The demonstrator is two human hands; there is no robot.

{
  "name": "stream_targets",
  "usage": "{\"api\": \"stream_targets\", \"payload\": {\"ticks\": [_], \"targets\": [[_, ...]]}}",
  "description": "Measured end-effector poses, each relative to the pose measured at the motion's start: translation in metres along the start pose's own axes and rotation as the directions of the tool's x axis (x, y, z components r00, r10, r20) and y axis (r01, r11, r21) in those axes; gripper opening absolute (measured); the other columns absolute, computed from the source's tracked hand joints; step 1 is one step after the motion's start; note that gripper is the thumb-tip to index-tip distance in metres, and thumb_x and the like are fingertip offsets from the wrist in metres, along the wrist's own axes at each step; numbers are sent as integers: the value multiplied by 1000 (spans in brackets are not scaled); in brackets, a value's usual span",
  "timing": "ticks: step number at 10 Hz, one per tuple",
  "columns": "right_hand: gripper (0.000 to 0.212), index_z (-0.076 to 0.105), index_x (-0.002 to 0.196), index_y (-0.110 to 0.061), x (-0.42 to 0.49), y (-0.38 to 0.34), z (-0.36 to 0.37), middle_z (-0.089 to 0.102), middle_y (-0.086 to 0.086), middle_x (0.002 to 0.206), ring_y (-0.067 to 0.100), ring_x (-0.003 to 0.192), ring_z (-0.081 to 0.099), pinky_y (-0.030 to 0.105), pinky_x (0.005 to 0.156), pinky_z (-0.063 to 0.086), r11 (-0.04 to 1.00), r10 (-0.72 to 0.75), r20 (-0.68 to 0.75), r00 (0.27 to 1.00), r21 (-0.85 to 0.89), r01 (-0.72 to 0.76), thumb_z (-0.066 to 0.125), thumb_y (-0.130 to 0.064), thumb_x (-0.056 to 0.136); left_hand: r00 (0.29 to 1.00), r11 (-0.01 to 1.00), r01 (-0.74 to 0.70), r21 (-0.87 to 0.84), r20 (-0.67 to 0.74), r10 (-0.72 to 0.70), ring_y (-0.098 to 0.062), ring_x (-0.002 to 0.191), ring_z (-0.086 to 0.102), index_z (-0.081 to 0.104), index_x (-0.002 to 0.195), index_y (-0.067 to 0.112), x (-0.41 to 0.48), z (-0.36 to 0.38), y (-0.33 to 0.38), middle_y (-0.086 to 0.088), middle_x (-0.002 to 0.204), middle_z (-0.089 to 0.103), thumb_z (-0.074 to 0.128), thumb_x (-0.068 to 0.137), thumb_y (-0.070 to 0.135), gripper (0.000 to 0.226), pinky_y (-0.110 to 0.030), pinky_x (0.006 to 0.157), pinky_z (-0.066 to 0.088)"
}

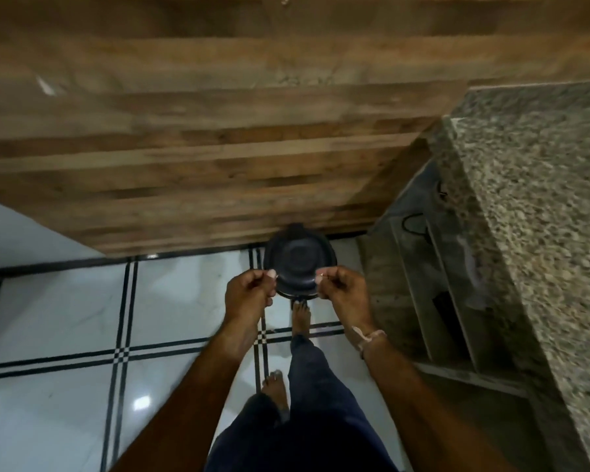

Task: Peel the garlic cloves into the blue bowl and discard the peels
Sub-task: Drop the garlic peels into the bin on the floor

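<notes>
A dark round pedal bin [299, 258] stands on the floor against the wooden panel, seen from straight above. My left hand [249, 294] hovers over its near left rim, fingers curled, thumb pinched against forefinger. My right hand [343, 291] mirrors it over the near right rim. A small pale bit shows at each hand's fingertips; it looks like garlic peel, but most of what they hold is hidden. No blue bowl or garlic cloves are in view.
My bare right foot [300, 316] is at the bin's base and my left foot [276, 386] is behind it on white tiles with black lines. A wooden panel [218, 148] rises ahead. A speckled granite counter [539, 216] with shelves [436, 284] below stands at the right.
</notes>
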State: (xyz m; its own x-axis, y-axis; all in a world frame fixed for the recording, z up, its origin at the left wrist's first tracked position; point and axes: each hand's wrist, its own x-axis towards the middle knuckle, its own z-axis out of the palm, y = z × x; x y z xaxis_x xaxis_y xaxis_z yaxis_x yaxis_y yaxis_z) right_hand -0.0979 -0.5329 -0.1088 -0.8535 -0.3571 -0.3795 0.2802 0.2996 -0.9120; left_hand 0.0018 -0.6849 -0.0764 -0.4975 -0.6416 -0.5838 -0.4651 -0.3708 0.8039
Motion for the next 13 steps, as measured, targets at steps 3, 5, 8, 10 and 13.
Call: {"api": "stream_targets", "payload": {"ticks": [3,5,8,10,13], "targets": [[6,72,97,11,94,89,25,70,12,78,8,65,66,20,65,56,970,241,-54,969,-27,-243,67,10,94,940,940,341,8,-1,-341,-18,58,55,72,92,0,119,31,-73,-10,67,63,70,97,13,14,-20,50,49],[23,77,77,-5,195,210,50,70,11,72,21,68,63,31,65,57,887,460,-74,885,7,-461,68,14,87,869,869,494,-37,-9,-495,-19,58,54,72,85,4,239,92,-157,-11,69,63,72,94,10,11,-27,54,45],[19,57,95,1,305,305,60,53,21,86,30,72,61,36,66,55,660,718,8,696,309,-685,42,3,107,814,815,579,6,-65,-578,-21,58,50,57,87,4,338,146,-233,-10,73,54,52,99,-9,19,-15,33,38],[47,48,149,-11,286,277,67,54,14,146,23,127,58,48,99,53,82,855,324,405,687,-722,50,-37,110,907,906,418,69,28,-421,-22,114,59,60,138,18,297,174,-190,-11,136,59,50,108,28,33,-28,89,54],[42,51,145,-7,125,80,4,63,0,123,4,109,65,3,70,50,851,423,95,901,300,-431,33,-29,115,827,901,427,-78,437,-354,-5,105,64,63,132,29,118,149,-27,11,118,71,48,107,39,31,-32,97,48]]}}
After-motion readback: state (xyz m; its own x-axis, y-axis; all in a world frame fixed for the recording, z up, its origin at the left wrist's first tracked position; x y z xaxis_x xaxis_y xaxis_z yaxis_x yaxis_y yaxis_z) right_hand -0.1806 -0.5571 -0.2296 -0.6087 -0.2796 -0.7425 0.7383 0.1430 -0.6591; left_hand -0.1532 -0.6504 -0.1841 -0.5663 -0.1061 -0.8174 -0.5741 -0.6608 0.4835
